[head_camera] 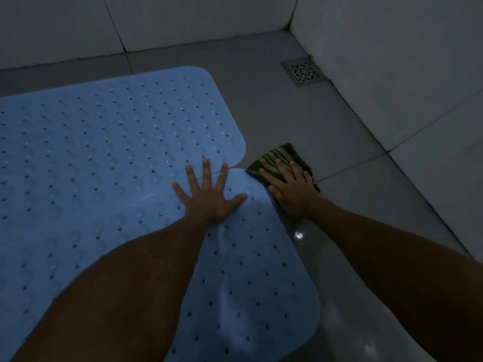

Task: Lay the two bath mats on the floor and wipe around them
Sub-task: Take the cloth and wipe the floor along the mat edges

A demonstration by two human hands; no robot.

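Note:
Two light blue perforated bath mats lie flat on the grey tiled floor, edge to edge. The far mat (109,142) fills the left and centre; the near mat (248,283) runs toward the bottom. My left hand (209,194) rests flat with fingers spread across the seam where the mats meet. My right hand (290,189) presses flat on a folded striped brown cloth (277,155), which lies on the floor just right of the mats' corners.
A square metal floor drain (303,71) sits near the far right corner. Tiled walls (392,74) close in behind and on the right. A strip of wet, shiny floor (326,283) runs along the near mat's right edge.

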